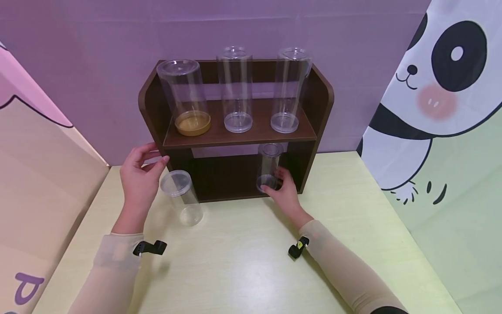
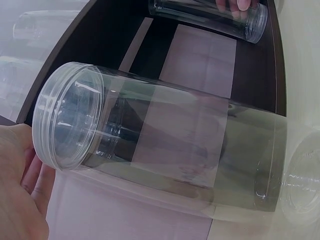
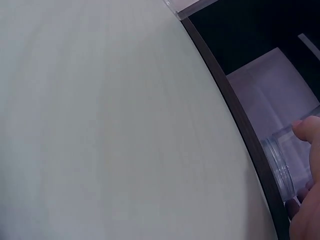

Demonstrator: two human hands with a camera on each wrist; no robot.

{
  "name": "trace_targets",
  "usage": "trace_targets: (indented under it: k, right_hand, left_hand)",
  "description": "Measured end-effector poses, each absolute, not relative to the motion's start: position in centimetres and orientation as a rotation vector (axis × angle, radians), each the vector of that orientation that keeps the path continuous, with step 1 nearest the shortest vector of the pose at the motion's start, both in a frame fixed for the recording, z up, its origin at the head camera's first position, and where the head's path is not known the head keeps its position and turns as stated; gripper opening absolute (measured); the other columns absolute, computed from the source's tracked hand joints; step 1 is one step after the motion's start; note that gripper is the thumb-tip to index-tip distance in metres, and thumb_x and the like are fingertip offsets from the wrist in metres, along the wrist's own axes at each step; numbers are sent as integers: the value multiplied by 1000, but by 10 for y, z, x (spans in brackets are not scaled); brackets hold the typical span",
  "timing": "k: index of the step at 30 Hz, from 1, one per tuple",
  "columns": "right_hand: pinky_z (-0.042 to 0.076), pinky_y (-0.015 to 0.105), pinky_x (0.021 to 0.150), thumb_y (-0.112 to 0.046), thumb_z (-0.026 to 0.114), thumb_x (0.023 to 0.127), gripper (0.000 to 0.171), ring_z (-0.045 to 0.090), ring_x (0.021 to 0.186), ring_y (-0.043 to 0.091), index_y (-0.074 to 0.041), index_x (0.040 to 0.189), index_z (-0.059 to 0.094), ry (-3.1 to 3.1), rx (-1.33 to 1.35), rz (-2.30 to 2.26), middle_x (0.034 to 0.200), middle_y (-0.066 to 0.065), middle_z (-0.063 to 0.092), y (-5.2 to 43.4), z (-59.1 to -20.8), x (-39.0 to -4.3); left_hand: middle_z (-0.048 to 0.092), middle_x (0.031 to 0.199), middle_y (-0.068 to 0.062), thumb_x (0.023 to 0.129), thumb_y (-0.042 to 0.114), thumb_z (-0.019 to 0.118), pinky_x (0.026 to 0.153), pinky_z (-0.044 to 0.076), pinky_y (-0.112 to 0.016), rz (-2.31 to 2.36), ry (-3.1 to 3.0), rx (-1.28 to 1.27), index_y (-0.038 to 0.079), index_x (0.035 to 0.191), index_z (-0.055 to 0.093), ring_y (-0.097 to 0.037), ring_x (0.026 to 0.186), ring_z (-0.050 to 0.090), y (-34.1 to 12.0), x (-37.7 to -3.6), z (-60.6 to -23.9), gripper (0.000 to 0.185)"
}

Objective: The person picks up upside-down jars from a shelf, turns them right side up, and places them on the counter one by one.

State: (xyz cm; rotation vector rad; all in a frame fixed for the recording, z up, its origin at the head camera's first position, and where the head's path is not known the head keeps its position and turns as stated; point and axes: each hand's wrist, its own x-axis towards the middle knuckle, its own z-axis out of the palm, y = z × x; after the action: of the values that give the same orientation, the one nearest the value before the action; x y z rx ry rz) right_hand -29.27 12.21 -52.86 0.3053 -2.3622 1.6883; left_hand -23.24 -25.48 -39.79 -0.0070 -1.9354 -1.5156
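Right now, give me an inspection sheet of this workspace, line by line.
Surface: pale yellow-green table, bare in front of the shelf.
Job's things: small clear jar upright in the lower bay of the dark wooden shelf; second clear jar standing on the table at the shelf's left foot.
Clutter: three tall clear jars on the upper board, the left one with a brownish base.
Hands: right hand grips the small jar near its base; left hand open, beside the second jar.
Cables: nothing seen.
Surroundings: purple back wall, panda panel on the right.
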Motion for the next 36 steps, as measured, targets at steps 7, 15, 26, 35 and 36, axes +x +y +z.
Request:
trace_targets:
  k: [7,15,26,35,36]
  right_hand:
    - [51,55,118,-8,90,91,78,60,138,43,2,155,47,-2386,312,1677,148,25,60,123,-527,-291]
    - [52,53,118,-7,91,90,78,58,139,41,1,155,47,-2431,395,1678,149,22,59,128,-524,-287]
    - [53,53,117,-3,91,90,75,60,136,37,2,152,51,-2499,572,1694,144,20,62,138,-514,-275]
    - [53,52,117,-4,93,88,75,61,133,36,0,150,51,-2565,649,1725,138,17,64,142,-508,-263]
    - [53,52,117,-3,93,87,75,60,132,36,0,150,51,-2564,663,1731,137,18,64,142,-507,-261]
  left_hand:
    - [67,116,11,94,-5,83,91,60,-14,-1515,-1927,-22,-3,134,74,-4,105,74,-255,-234,-399,41]
    - [68,117,12,94,-5,83,91,60,-14,-1516,-1925,-30,-3,134,74,-4,105,74,-254,-231,-396,41]
    - [67,115,13,96,-1,84,90,59,-13,-1477,-1975,-5,0,134,75,-1,105,73,-257,-231,-397,40]
    - [67,116,11,96,-1,84,91,59,-14,-1496,-1974,-9,0,134,74,-3,104,74,-258,-232,-397,40]
    - [67,116,11,96,-1,84,91,59,-14,-1500,-1974,-8,0,134,74,-3,103,74,-258,-232,-397,40]
